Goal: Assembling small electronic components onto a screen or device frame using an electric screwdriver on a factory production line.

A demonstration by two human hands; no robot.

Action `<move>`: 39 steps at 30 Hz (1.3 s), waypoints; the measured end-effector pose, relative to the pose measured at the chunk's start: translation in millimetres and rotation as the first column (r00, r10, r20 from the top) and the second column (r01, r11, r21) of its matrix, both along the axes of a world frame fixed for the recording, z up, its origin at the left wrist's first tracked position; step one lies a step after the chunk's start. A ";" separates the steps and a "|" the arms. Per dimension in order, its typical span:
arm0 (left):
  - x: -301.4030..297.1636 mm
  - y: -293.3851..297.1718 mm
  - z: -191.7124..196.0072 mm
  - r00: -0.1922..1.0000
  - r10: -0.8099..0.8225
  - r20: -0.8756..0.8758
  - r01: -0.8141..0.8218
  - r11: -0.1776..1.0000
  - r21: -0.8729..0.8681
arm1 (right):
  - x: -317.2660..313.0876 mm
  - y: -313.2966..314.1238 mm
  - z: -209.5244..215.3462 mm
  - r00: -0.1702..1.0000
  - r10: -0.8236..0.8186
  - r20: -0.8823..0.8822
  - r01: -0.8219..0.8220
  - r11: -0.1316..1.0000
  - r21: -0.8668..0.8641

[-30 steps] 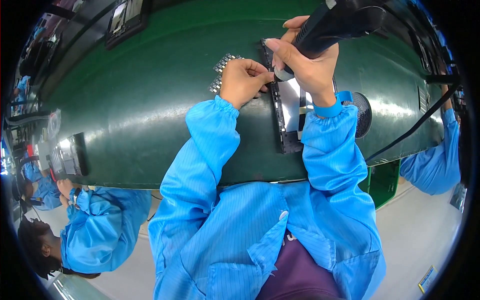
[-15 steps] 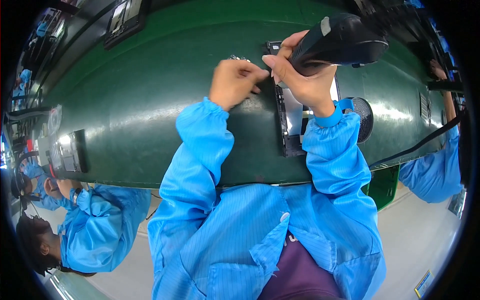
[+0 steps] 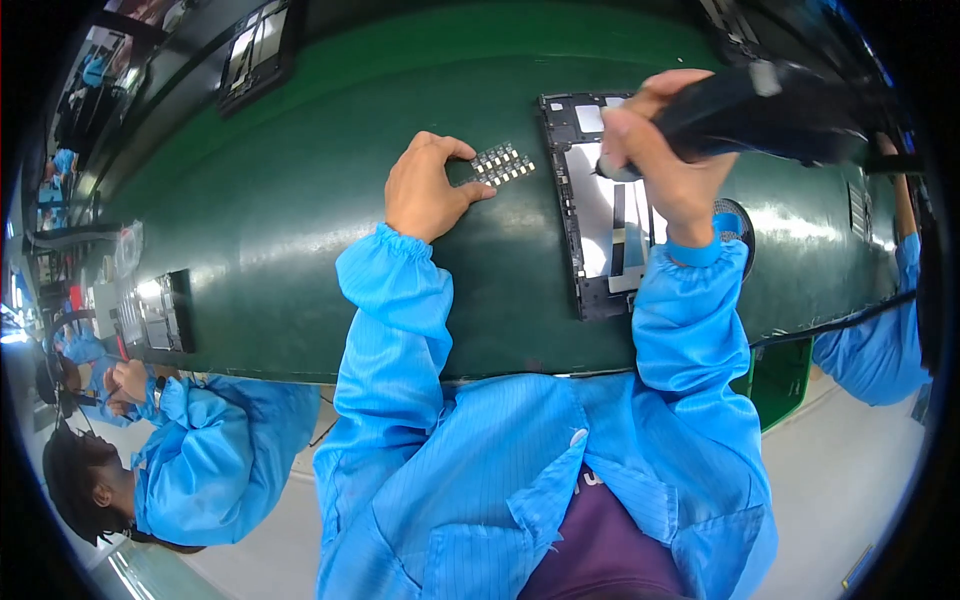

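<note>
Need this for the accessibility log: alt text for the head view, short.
The person's right hand holds a black power screwdriver over an open black device frame on a green belt. The left hand touches a small strip of metal parts. Blue-sleeved co-workers sit nearby.

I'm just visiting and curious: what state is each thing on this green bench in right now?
Left hand: fingertips resting on the small metal parts.
Small metal parts: laid in rows on the green belt.
Right hand: gripping the black power tool.
Black power tool: tip down on the flat panel.
Flat panel: lying flat, back open.
</note>
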State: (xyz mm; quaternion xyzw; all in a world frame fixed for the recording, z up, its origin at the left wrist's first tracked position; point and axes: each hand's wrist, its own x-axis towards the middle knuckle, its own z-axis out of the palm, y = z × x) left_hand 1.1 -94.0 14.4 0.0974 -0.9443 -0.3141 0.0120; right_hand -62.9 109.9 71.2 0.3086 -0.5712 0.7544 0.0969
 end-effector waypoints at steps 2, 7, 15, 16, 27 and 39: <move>-1.3 -0.3 -0.1 0.998 -0.037 -0.053 0.038 0.999 0.018 | -2.7 24.5 7.0 0.994 -0.076 -0.074 0.078 0.996 0.031; -2.7 -9.3 -16.6 0.999 -0.048 -0.014 0.050 0.953 0.297 | -4.8 87.4 8.3 0.981 -0.180 -0.077 0.182 0.983 0.016; -3.4 5.1 -12.5 0.994 0.098 -0.045 -0.072 0.916 0.394 | -1.0 154.0 -19.9 0.908 -0.389 0.157 0.407 0.907 -0.105; -0.1 7.1 -11.5 0.991 0.117 -0.066 -0.100 0.972 0.213 | -0.5 153.7 -22.3 0.901 -0.397 0.176 0.416 0.906 -0.083; 8.7 37.9 -31.9 0.901 0.021 -0.433 0.114 0.952 0.283 | -10.7 149.8 -38.8 0.911 -0.398 0.114 0.396 0.917 0.036; 6.6 24.8 -36.8 0.889 0.168 -0.426 -0.090 0.976 0.197 | -8.9 147.0 -38.3 0.909 -0.398 0.120 0.385 0.915 0.123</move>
